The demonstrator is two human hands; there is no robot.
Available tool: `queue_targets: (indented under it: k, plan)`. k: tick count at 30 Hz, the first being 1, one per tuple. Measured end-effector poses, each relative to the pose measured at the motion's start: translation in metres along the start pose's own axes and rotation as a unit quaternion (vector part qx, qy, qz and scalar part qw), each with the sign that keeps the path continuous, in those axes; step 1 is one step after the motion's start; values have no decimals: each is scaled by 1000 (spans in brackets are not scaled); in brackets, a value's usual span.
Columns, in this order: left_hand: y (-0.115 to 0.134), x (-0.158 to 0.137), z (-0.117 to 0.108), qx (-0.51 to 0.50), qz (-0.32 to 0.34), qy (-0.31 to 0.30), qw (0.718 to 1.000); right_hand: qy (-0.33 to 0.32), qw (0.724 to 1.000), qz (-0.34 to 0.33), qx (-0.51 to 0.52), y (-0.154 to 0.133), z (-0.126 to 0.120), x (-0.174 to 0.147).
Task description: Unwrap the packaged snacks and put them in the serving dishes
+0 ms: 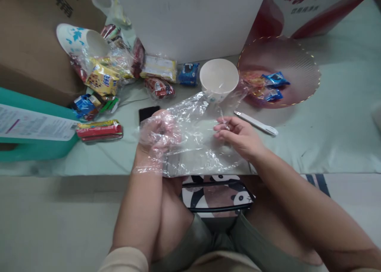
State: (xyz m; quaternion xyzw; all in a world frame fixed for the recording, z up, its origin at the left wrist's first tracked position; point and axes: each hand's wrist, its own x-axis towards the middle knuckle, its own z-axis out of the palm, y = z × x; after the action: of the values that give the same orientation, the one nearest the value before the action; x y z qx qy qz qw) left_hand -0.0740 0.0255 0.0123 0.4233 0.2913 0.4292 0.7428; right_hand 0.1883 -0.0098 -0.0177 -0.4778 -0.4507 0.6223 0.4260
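Note:
A thin, crinkled clear plastic bag (196, 141) is spread between my two hands over the table's front edge. My left hand (160, 133) shows through the plastic with its fingers curled in it; whether it is inside the bag or behind it I cannot tell. My right hand (238, 135) pinches the bag's right side between thumb and fingers. Just beyond the bag stands a white paper cup (219, 75), upright. A white utility knife (257, 124) lies beyond my right hand. A dark phone (149, 113), partly covered, lies behind my left hand.
A pink gold-rimmed plate (300, 69) holds several wrapped snacks. At the left are a tipped patterned cup (79, 39), a pile of snack packets (102, 79), red and yellow sachets (99, 131), a green container (32, 125) and a cardboard box (32, 37). A white box (190, 22) stands behind.

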Motion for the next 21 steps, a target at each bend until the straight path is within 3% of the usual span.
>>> queue_targets:
  k: [4,9,13,17,21]
  plan:
    - [11,1,10,65,-41,13,997,135,986,-58,-73,-17,-1,-3]
    - [10,11,11,179,-18,202,963,264,951,-161,-21,-18,-23,4]
    - [0,19,0,229,-15,299,926,282,945,-159,49,-11,-37,11]
    - [-8,20,-6,287,51,264,919,296,942,-137,76,-17,-38,11]
    - [-10,21,2,245,41,206,946,349,924,-126,97,-29,-34,8]
